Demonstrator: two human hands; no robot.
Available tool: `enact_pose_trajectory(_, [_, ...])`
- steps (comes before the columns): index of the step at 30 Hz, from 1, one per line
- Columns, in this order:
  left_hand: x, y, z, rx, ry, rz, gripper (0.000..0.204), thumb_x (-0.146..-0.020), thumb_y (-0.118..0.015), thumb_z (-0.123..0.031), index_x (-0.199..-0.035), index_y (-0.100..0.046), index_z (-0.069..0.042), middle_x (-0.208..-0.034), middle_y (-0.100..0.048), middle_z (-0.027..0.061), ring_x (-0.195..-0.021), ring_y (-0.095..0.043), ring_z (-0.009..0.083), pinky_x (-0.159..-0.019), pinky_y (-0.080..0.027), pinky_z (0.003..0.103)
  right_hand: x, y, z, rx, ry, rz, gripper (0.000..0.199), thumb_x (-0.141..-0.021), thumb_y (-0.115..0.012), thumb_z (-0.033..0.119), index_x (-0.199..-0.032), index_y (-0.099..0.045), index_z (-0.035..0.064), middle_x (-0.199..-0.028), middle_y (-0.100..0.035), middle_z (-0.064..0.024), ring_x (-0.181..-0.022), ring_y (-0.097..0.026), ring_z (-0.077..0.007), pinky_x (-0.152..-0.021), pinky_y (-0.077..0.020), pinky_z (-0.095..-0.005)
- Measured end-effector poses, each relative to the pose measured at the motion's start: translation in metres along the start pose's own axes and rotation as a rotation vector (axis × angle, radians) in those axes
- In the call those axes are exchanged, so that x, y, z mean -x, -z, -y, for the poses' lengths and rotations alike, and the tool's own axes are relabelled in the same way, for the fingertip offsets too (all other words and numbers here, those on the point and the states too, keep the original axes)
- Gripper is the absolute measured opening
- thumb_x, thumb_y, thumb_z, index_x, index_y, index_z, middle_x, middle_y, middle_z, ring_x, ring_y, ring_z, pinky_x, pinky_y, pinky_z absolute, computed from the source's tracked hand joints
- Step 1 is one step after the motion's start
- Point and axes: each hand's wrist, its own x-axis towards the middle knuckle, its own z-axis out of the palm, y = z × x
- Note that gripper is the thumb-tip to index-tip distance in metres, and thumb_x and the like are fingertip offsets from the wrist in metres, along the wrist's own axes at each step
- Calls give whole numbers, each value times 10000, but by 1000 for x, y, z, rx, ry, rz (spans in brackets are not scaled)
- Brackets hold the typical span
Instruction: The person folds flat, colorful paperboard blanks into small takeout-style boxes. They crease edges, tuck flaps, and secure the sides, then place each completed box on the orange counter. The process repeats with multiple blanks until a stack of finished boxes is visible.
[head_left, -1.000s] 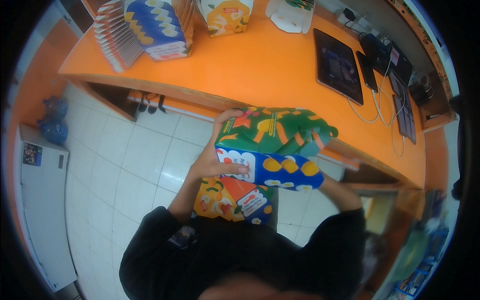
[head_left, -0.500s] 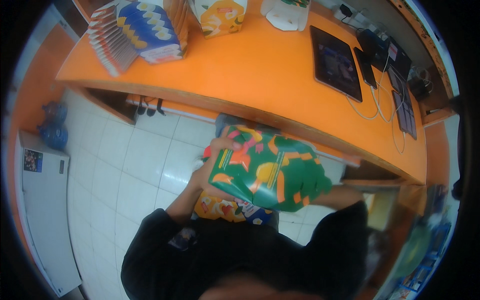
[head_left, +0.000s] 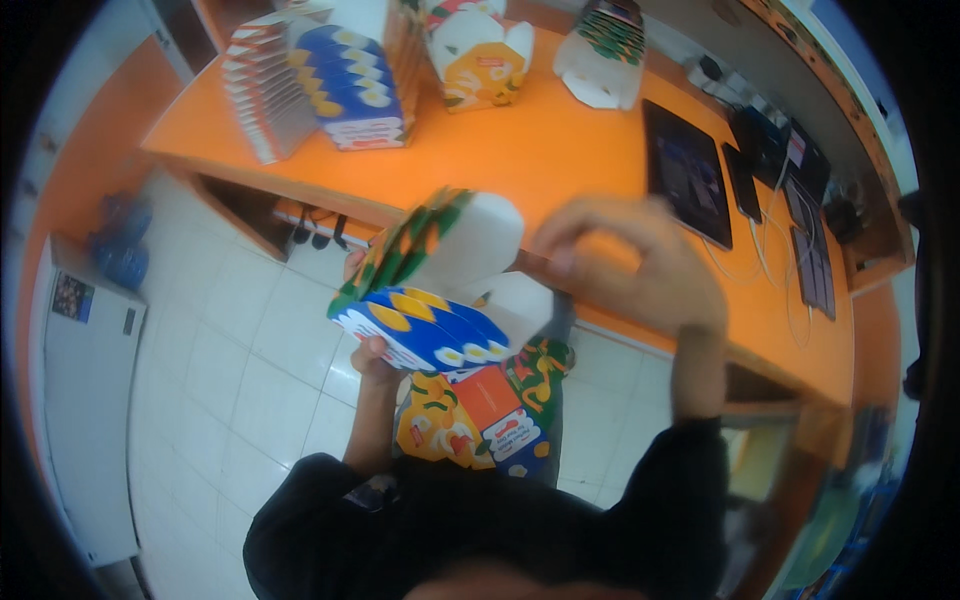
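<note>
Two hands: left hand [head_left: 372,352] grips folded carton [head_left: 432,300]; right hand [head_left: 630,262] open, blurred.

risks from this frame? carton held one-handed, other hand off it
1. Only the left hand grips the half-folded carton from below, while the right hand is lifted clear and blurred. The carton could tip or spring back flat.
2. More printed cartons rest in the lap under it; a slip might knock them onto the tiled floor.
3. The carton sits close to the orange counter edge, so it may catch on it.
</note>
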Motion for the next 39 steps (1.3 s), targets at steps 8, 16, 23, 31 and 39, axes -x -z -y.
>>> enact_pose_trajectory(8, [23,39,-12,-57,-52,-176,630,-765,-693,-415,-1188,-475,-2,-1038,-634,146,-893,-672,264,-770,-575,388,-153,21,-100,510,264,-530,430,-751,-706,183,-1147,-574,80,-1138,-595,-116,-1066,-564,-264,-908,-445,-374])
enact_pose_trajectory(16, [13,19,-23,-159,-170,-151,633,-741,-717,-373,-1204,-489,-7,-1065,-630,152,-926,-661,271,-788,-568,385,-154,30,-118,627,-234,191,342,-683,-630,73,-1024,-606,93,-1029,-611,-159,-955,-586,-306,-828,-477,-369])
enact_pose_trajectory(23, [16,48,-20,-128,-112,-186,620,-725,-730,-369,-1186,-498,-27,-1065,-626,136,-921,-658,264,-803,-561,397,-43,16,-93,98,-158,156,268,-761,-592,135,-1018,-601,58,-1038,-616,-85,-968,-572,-197,-847,-472,-338])
enact_pose_trajectory(31, [4,34,-4,-143,-103,-90,725,-702,-753,-350,-1265,-420,-39,-1119,-593,138,-963,-644,262,-807,-561,395,-1,-15,-131,-632,-546,-454,470,-830,-658,161,-1246,-470,51,-1162,-574,-114,-1041,-557,-158,-862,-483,-307])
enact_pose_trajectory(39, [3,51,-17,-222,-157,16,1071,-633,-814,-266,-1433,-126,-85,-1290,-454,148,-1019,-611,253,-828,-550,356,24,-25,-64,-275,-676,-237,602,-853,-663,228,-1352,-383,39,-1277,-512,-134,-1141,-527,-213,-917,-457,-321])
